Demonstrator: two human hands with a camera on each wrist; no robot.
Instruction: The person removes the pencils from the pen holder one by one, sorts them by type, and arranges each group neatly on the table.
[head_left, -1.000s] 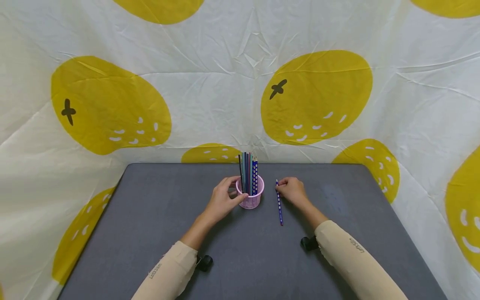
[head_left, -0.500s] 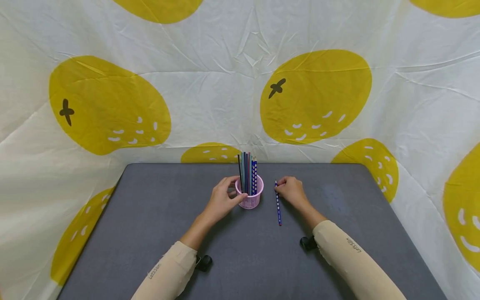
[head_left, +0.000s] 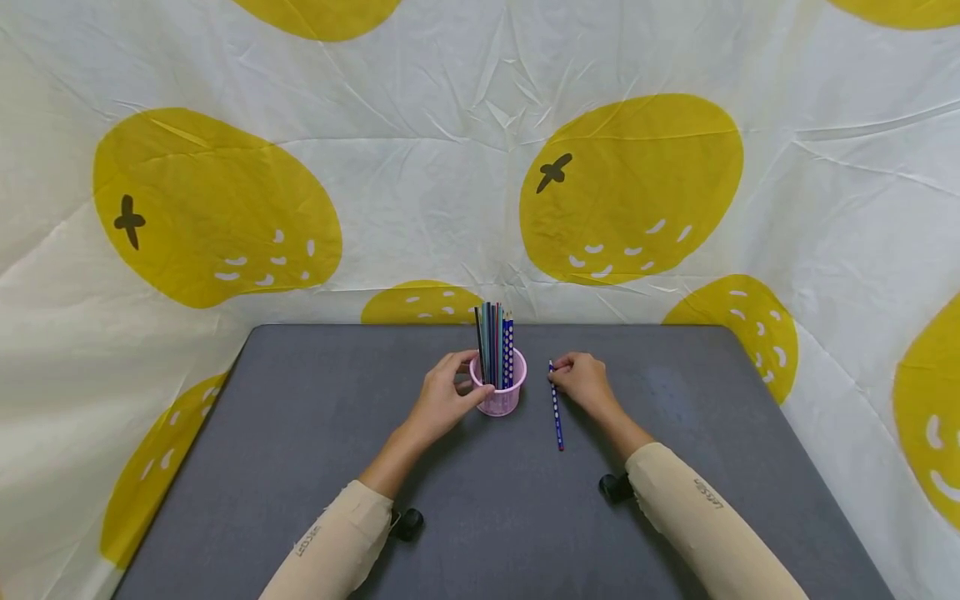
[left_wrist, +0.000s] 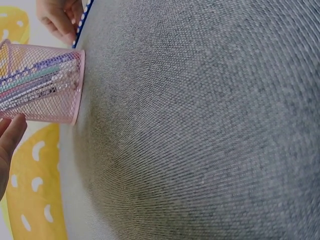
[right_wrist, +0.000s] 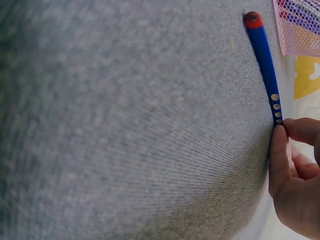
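Observation:
A pink mesh pencil cup (head_left: 501, 404) stands upright on the grey table, filled with several upright pencils (head_left: 493, 346), some blue with pale dots. My left hand (head_left: 441, 398) holds the cup from its left side, thumb on the near rim and fingers behind. To the right of the cup, my right hand (head_left: 588, 383) pinches a blue dotted pencil (head_left: 557, 417) near its far, pointed end. That pencil lies lengthwise along the table, its red-tipped end towards me. In the right wrist view, thumb and forefinger meet on the pencil (right_wrist: 264, 55); the hand hides its point.
The grey cloth-covered table (head_left: 480, 517) ends at a straight back edge just behind the cup. A pale curtain (head_left: 420, 208) with yellow fruit shapes hangs behind and at both sides. Small black cameras (head_left: 408, 525) sit under both beige sleeves (head_left: 337, 542).
Both hands stay almost where they were, the left at the cup and the right on the pencil. The pencil shows only a tiny shift left early on; the view tilts slightly.

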